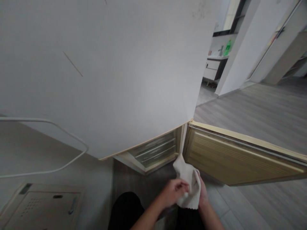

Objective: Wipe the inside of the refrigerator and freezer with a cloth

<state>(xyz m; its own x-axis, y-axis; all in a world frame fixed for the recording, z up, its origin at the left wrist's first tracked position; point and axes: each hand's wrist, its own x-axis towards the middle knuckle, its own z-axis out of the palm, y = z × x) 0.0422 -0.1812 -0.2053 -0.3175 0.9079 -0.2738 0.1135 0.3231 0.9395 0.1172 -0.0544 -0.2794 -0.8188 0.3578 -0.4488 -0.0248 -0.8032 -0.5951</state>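
Note:
A white cloth (188, 179) hangs loosely folded between my hands, its upper end near the bottom corner of the opened cabinet, which looks like a fridge. My right hand (203, 191) grips the cloth along its right side, the fingers partly hidden behind the fabric. Curled inward, the fingers of my left hand (174, 191) press at the cloth's left side; their tips are slightly blurred. Just beyond the cloth, the cabinet's yellowed door (235, 155) stands swung out to the right. Inside the low opening, racks (157, 150) show behind a pale frame.
The cabinet's large white side or top (115, 70) fills the upper left. A white cable (72, 137) loops at the left, above a panel box (45, 204) on the wall. Grey flooring (263, 99) stretches right, towards a washroom with a green bottle (227, 48).

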